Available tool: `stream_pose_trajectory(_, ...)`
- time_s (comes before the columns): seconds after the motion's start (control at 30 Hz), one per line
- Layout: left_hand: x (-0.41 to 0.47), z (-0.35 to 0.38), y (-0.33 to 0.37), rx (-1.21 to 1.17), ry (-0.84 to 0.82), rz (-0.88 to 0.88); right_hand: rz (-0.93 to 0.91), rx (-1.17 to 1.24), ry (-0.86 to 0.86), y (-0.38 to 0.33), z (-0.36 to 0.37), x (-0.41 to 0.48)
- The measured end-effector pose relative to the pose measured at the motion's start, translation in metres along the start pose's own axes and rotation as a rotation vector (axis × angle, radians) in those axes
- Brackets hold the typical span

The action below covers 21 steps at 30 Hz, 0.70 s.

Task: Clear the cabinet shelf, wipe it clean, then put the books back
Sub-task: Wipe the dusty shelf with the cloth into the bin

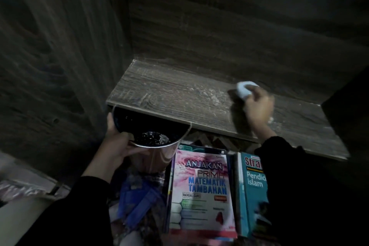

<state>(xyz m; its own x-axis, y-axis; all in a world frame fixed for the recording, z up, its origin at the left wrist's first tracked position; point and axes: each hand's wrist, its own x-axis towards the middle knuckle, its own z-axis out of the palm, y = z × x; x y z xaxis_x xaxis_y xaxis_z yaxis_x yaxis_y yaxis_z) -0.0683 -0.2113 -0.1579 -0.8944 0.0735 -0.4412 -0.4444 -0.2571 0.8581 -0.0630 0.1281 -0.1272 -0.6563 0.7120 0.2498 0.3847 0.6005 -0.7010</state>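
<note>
The dark wooden cabinet shelf holds no books and shows pale dust streaks near its middle. My right hand presses a white cloth onto the shelf's right part. My left hand grips the rim of a metal bin with a dark liner, held just under the shelf's front left edge. Below the shelf lie a pink "Anjakan Prima Matematik Tambahan" book and, to its right, a teal "Pendidikan Islam" book, partly hidden by my right sleeve.
The cabinet's left side wall and back panel enclose the shelf. A blue bag-like item lies under the bin. A pale surface shows at the lower left.
</note>
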Motion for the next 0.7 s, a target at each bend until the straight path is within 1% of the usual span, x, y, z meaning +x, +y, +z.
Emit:
stream_pose_trajectory(0.07,0.000,0.001,0.000,0.003,-0.008,0.000,0.160,-0.177,0.061,0.024,-0.013,-0.002)
stream_pose_trajectory(0.1,-0.001,0.002,0.000,0.002,-0.010,-0.002,0.179,-0.255,0.063,0.029,-0.012,-0.010)
stream_pose_trajectory(0.17,-0.002,0.004,0.000,0.004,-0.017,-0.011,0.110,-0.396,0.056,0.023,0.001,-0.030)
stream_pose_trajectory(0.23,-0.001,0.006,-0.001,0.015,-0.019,-0.019,0.049,-0.448,0.024,-0.001,0.024,-0.049)
stream_pose_trajectory(0.37,0.003,0.007,-0.003,0.023,-0.001,-0.021,-0.098,-0.406,-0.165,-0.062,0.073,-0.094)
stream_pose_trajectory(0.5,0.002,0.011,-0.001,0.024,0.014,0.000,-0.360,-0.315,-0.387,-0.109,0.105,-0.137)
stream_pose_trajectory(0.63,-0.001,0.011,-0.001,0.014,0.001,0.030,-0.634,-0.171,-0.518,-0.117,0.110,-0.152)
stream_pose_trajectory(0.7,-0.002,0.010,-0.001,0.019,0.005,0.027,-0.693,-0.003,-0.631,-0.116,0.106,-0.142)
